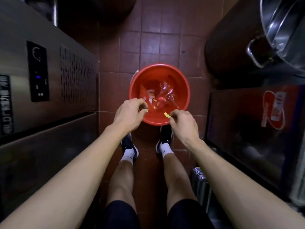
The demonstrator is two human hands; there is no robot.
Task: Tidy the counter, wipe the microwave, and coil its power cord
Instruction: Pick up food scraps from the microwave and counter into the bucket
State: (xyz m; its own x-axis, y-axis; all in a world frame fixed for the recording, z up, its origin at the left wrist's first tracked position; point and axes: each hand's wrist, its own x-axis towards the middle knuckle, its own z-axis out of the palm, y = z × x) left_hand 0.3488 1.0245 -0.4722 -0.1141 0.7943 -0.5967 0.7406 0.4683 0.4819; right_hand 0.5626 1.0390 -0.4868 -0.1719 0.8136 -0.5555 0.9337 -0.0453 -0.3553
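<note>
A red bucket (183, 83) stands on the tiled floor just ahead of my feet. Inside lie clear plastic wrapping (166, 94) and small yellow and orange scraps (155, 103). Both hands hover over its near rim. My left hand (129, 113) pinches a small yellow scrap (146, 110) at its fingertips. My right hand (183, 121) pinches another yellow scrap (166, 115). The microwave and its cord are out of view.
A stainless steel appliance (49, 83) with a dark control panel lines the left. On the right sit a dark box with a red label (255, 116) and, above it, a large metal pot (283, 33). Red-brown floor tiles (158, 42) stretch beyond the bucket.
</note>
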